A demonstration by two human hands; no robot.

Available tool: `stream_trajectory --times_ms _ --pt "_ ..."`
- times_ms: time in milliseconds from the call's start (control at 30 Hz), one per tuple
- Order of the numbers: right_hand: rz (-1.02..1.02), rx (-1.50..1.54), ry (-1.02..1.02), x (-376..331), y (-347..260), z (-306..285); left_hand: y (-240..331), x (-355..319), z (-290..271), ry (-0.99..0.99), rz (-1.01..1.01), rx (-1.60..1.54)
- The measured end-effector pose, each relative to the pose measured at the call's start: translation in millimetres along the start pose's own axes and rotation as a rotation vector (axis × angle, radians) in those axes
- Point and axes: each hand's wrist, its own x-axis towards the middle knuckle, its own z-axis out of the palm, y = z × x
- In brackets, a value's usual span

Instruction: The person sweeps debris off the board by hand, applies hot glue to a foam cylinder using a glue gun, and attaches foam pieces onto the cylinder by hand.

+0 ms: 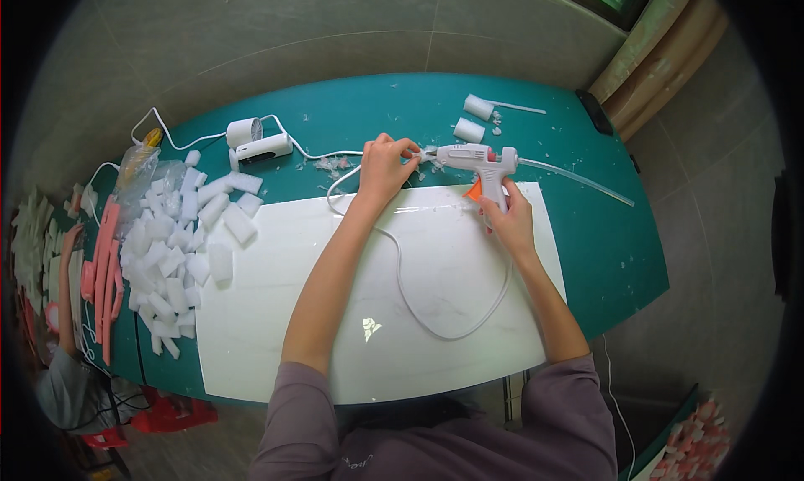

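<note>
Right hand (pixel 507 217): you hold the glue gun (pixel 489 168) by its handle
Left hand (pixel 388 167): narrow pinch at the nozzle (pixel 430 153); whether you hold anything, I cannot tell
Glue gun: across the white board's (pixel 251 338) far edge, near its right corner

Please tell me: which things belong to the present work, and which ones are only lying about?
Seemingly in use:
glue gun, in the right hand, left hand at its tip
glue stick in its back
white cord

Seemingly lying about:
foam pieces, untouched, maybe material
pink strips
plastic bag
</note>
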Motion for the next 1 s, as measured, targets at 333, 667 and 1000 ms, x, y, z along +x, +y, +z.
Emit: stream_trajectory --times_ms 333,667,1000 --pt "0.009 0.000 -0.013 0.8 0.2 -0.5 -1.8 -1.4 2.2 -0.006 -0.057 -0.015" --pt "0.023 -0.010 -0.008 0.3 0.6 0.1 6.4 -1.3 -5.0 -0.007 -0.032 0.022" --pt "0.048 -0.012 -0.039 0.6 -0.7 -0.5 3.6 -2.0 -2.1 0.003 -0.057 0.023"
